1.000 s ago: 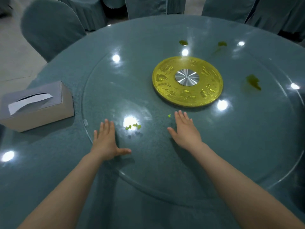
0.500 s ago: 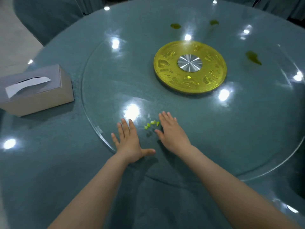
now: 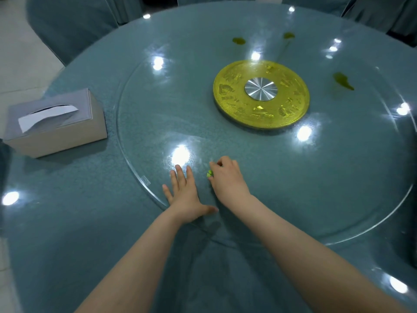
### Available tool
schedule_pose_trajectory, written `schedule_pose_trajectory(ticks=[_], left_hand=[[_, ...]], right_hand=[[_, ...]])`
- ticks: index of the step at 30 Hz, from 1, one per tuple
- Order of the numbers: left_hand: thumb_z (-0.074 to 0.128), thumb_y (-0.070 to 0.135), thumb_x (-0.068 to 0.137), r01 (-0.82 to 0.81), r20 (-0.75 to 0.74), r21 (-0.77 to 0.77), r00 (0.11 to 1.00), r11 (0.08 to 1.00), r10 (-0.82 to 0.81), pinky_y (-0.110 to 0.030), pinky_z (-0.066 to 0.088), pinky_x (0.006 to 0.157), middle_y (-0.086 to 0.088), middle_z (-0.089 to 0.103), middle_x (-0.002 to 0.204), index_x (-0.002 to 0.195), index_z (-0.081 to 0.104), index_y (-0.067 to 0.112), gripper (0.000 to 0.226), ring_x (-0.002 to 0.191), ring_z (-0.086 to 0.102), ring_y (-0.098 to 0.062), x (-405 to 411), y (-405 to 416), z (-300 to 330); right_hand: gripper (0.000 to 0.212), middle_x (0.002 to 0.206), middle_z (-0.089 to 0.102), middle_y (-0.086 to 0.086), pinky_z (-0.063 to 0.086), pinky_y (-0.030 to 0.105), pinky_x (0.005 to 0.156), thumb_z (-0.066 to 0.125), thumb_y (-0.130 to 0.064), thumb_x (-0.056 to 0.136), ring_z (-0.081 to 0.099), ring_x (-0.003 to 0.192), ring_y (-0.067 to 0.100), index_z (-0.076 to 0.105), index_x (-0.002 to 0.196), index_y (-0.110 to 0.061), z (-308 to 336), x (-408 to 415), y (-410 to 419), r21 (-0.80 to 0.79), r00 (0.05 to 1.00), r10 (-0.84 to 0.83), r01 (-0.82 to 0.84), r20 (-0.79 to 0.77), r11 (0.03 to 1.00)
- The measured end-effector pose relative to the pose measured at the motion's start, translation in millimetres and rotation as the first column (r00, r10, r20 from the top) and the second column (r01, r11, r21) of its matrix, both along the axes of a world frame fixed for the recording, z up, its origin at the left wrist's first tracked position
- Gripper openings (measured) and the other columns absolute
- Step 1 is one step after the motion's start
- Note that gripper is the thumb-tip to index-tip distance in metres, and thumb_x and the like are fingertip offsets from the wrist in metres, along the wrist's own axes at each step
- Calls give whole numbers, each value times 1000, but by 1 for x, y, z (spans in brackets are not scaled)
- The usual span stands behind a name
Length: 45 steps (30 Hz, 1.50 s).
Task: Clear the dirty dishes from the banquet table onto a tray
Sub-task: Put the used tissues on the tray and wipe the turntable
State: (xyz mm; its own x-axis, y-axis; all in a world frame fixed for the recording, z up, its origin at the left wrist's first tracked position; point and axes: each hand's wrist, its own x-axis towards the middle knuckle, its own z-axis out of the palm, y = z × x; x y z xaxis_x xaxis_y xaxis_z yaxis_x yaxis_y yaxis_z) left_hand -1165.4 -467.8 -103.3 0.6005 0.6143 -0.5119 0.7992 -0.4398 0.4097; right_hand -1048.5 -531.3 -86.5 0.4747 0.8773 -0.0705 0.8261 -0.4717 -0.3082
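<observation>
Down at the near edge of the glass turntable (image 3: 338,199), the left hand (image 3: 184,195) lies flat with fingers spread, gripping nothing. Just right of it, the right hand (image 3: 226,179) curls its fingers over small green scraps (image 3: 209,173). A tissue box (image 3: 54,123) sits far left on the bench (image 3: 56,222).

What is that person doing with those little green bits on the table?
A person is tidying crumbs off the round glass turntable. The right hand curls around the small bright green food scraps, gathering them. The left hand lies flat beside them. A grey tissue box sits to the left.
</observation>
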Motion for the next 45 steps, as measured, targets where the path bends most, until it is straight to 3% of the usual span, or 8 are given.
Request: schedule_pose_trajectory(ticks=[18,21,23,25,27,29,35,45], left_hand=[[66,62,71,-29,129,77,992,997,19,-49,-21,108,-6,-32,154,150,-5,37,109,138,-34,-21,-4,5,-2],[59,55,84,-18,151,144,988,989,-4,-50,-17,110,-6,-23,157,146,18,48,74,142,-27,-23,-7,3,0],[56,48,88,15,148,200,988,980,-45,-53,-14,111,-6,-15,159,142,28,49,60,144,-21,-25,-9,2,1],[57,42,90,37,176,270,980,962,-87,-51,-7,114,-6,3,160,139,40,44,51,147,-4,-25,-11,0,4],[62,28,89,22,289,311,950,950,-117,-44,15,115,-11,33,150,130,57,31,40,140,27,-28,-10,-3,9],[65,14,87,18,385,323,911,946,-149,-37,37,101,-13,56,127,113,70,17,27,118,50,-33,-8,-6,13],[59,20,90,91,313,396,922,914,-227,-33,44,82,0,65,105,100,74,18,18,99,55,-26,-2,-6,20],[61,23,87,-66,387,328,920,942,-70,-32,44,76,3,67,95,94,67,19,10,93,59,-20,10,-19,20]], right_hand=[[13,94,65,-2,38,17,79,62,-9,86,59,88,13,71,92,-17,-1,14,-25,157,923,-135,203,-361,967],[18,69,62,-6,44,13,63,64,-5,84,57,62,5,67,77,-21,5,22,-37,214,680,-285,551,-676,807],[22,67,58,1,51,14,57,58,1,88,57,55,7,61,75,-17,9,28,-42,117,313,-226,785,-923,608],[25,68,55,6,52,16,51,45,8,90,59,52,11,54,76,-10,14,33,-45,-69,-31,-90,888,-995,454],[29,67,56,10,50,18,46,33,13,85,60,51,15,51,74,-8,16,37,-47,-162,-154,-51,893,-987,419],[32,63,54,7,44,16,42,32,13,80,54,50,14,52,72,-10,16,35,-46,-121,-52,-150,859,-987,497],[30,64,60,-9,35,21,56,51,-7,84,48,56,10,74,80,-25,14,38,-26,109,807,-336,437,-486,893],[17,98,70,6,38,27,75,56,-23,92,61,97,27,71,100,-19,7,52,-13,84,921,-251,287,-297,954]])
